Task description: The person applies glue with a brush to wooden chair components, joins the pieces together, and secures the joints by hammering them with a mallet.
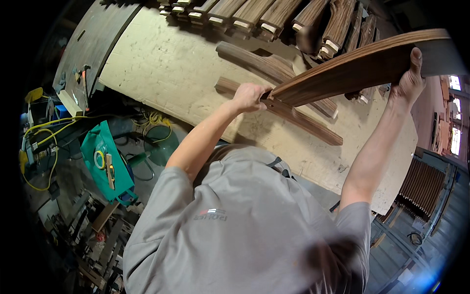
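Observation:
A broad, curved dark-brown wooden panel [352, 73] slants up to the right above the worktable. Its raised far end is gripped by my right hand [410, 82], thumb up along the face. My left hand [249, 97] is closed at the panel's lower left end, right above a straight wooden rail [313, 126] lying on the table; the fingertips are partly hidden. The panel's lower end meets or nearly meets this rail; I cannot tell whether they touch. A shaped wooden piece [254, 61] rests behind the rail, partly covered by the panel.
The pale worktable [161, 63] carries a row of wooden parts [249, 17] with light tenon ends along its far side. To the left stand a dark board [93, 36], a hammer [85, 85] and a green bag [107, 161] with tape. Yellow cable [54, 130] hangs there. Stacked slats [422, 183] stand at right.

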